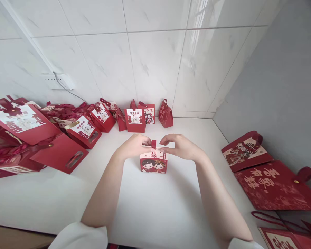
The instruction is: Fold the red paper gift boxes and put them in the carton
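Note:
A small red and cream gift box [153, 166] stands upright on the white table in front of me. Two cartoon faces decorate its front, and a short red strap [153, 143] sticks up from its top. My left hand [136, 145] is at the box's upper left, its curved fingers close to the strap and a gap showing between them and the thumb. On the other side, my right hand [178, 146] has thumb and index finger apart, the thumb by the upper right edge. Whether the fingertips press on the box is hard to make out.
Several red gift boxes [134, 121] stand along the tiled wall. A pile of red boxes [26, 128] fills the left side. More red boxes and bags [277, 186] lie at the right beside the grey wall. A cable runs from a wall socket [57, 81] behind the pile.

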The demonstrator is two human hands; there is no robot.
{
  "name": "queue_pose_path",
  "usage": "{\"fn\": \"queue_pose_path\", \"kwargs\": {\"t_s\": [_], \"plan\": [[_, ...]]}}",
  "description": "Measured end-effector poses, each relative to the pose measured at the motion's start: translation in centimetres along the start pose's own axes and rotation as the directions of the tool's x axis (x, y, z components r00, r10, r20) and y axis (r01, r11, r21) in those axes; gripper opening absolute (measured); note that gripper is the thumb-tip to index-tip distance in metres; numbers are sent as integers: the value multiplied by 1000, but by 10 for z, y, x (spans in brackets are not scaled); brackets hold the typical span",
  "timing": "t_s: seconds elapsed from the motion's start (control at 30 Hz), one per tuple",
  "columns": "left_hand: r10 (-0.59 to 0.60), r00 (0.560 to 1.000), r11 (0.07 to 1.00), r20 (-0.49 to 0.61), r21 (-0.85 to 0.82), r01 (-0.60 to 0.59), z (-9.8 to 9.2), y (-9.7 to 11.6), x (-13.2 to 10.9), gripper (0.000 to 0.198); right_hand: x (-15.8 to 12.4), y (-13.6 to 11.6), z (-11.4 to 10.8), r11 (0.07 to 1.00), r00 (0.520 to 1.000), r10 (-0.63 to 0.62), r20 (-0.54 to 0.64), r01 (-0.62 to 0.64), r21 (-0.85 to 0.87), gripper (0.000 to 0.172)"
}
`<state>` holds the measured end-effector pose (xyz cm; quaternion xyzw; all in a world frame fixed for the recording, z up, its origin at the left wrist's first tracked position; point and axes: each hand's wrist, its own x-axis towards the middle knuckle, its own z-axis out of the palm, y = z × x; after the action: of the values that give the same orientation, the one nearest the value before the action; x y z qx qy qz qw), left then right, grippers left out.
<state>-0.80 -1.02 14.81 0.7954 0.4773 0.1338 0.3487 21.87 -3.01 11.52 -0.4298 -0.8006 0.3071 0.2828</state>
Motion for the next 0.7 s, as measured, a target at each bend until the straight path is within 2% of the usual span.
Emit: {"fn": "queue_pose_path", "kwargs": {"t_s": [0.1, 0.27, 0.53, 0.63, 0.7], "plan": [[5, 1000, 999, -5, 43, -5, -1, 2, -1, 18, 4, -5, 7, 999, 999, -45, 26, 45, 9, 12], [49, 999, 996, 9, 73, -50, 0, 0, 2, 17, 8, -8, 15, 997, 997, -75, 35, 75, 7, 11], [186, 981, 975, 50, 115, -191, -4, -8, 2, 19, 7, -8, 20, 947, 978, -209, -4, 201, -251, 11], [230, 973, 966, -10, 124, -227, -4, -11, 2, 21, 8, -7, 19, 936, 965, -259, -49, 238, -261, 10], [252, 961, 967, -119, 67, -245, -3, -14, 5, 21, 9, -3, 16, 947, 952, -273, -136, 241, -212, 11]]}}
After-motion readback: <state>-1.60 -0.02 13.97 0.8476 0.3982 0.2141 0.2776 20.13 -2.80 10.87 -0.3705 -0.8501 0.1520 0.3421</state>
